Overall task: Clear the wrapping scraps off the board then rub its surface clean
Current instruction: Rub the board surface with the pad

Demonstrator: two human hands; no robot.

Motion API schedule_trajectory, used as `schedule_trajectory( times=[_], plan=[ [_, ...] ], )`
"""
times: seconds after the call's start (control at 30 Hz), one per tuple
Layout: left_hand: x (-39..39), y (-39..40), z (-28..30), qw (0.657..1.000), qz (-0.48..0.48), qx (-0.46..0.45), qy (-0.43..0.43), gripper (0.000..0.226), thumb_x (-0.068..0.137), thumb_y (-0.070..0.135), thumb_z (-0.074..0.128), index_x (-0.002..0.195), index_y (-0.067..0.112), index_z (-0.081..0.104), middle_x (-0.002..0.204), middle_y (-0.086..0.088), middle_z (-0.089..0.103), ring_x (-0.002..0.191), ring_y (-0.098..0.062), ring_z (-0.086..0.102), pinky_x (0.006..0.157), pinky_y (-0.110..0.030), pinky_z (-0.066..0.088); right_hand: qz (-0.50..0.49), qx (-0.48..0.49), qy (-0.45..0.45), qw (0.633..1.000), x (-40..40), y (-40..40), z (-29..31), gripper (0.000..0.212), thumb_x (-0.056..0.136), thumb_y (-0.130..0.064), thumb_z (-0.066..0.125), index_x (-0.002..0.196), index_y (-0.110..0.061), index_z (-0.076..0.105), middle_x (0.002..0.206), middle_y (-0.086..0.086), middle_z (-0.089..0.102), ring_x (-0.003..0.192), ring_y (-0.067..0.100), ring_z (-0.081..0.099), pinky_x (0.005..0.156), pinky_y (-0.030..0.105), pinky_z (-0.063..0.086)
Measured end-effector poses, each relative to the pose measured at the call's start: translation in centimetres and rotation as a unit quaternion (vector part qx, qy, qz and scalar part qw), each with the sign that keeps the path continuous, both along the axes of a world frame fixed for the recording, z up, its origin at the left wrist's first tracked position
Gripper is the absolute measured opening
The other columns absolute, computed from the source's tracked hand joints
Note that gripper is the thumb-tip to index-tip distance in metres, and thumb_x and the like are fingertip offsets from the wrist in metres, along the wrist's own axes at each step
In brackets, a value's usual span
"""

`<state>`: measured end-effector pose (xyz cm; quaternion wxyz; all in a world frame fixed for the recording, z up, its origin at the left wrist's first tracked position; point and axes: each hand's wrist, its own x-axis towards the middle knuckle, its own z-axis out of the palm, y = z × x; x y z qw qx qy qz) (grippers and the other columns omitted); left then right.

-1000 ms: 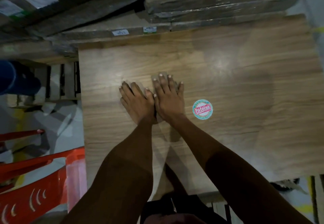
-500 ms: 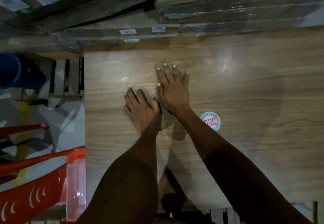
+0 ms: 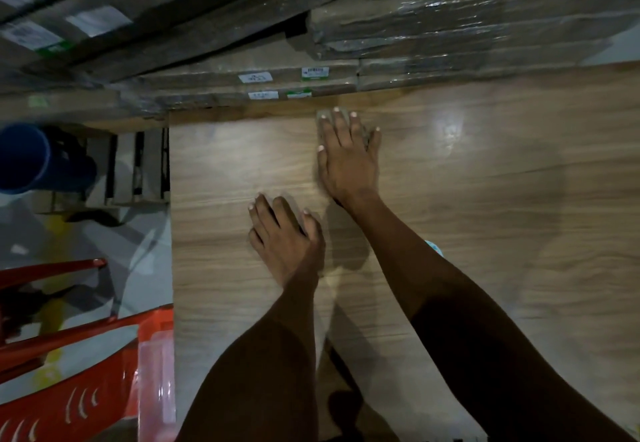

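No scraps showing on the board (image 3: pixel 485 199), so it's rubbing now: right hand (image 3: pixel 348 154) and left hand (image 3: pixel 287 233) pressing flat, fingers straight.

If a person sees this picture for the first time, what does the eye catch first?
Two bare hands lie flat on the wood-grain board: the right hand near its far edge, the left hand nearer. Plastic-wrapped packs are stacked beyond the board, and a red chair stands at lower left.
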<state>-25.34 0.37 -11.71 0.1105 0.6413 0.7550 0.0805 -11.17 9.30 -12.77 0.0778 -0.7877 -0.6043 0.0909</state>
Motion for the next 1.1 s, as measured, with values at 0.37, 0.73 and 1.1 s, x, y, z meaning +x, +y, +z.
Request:
schedule_trajectory(
  times=[0.37,0.73,1.1],
  plan=[
    [0.0,-0.1,0.2,1.000,0.001,-0.008,-0.012,0.054,0.097,0.043,0.049,0.142,0.014,0.046,0.162,-0.014,0.033,0.152,-0.033,0.025,0.114,-0.051,0.029,0.048,-0.014,0.010,0.999,-0.8,2.3,0.5,0.059,0.104,-0.039,0.028,0.161,-0.025,0.026,0.170,0.002,0.024,0.158,0.030,0.016,0.121,0.067,0.013],
    [0.0,0.1,0.4,1.000,-0.002,-0.017,-0.013,0.053,0.098,0.043,0.046,0.144,0.015,0.043,0.163,-0.014,0.032,0.153,-0.033,0.023,0.115,-0.052,0.028,-0.153,-0.020,0.026,0.988,4.1,2.9,0.7,0.060,0.103,-0.039,0.028,0.161,-0.024,0.027,0.171,0.002,0.021,0.158,0.033,0.013,0.121,0.069,0.011],
    [0.1,0.0,0.6,1.000,-0.005,-0.017,-0.015,0.053,0.099,0.044,0.043,0.145,0.016,0.043,0.164,-0.013,0.030,0.153,-0.032,0.023,0.116,-0.052,0.027,-0.154,-0.003,0.024,0.988,8.2,1.1,0.4,0.061,0.102,-0.040,0.031,0.161,-0.025,0.027,0.171,0.004,0.021,0.157,0.035,0.017,0.121,0.067,0.015]
  ],
)
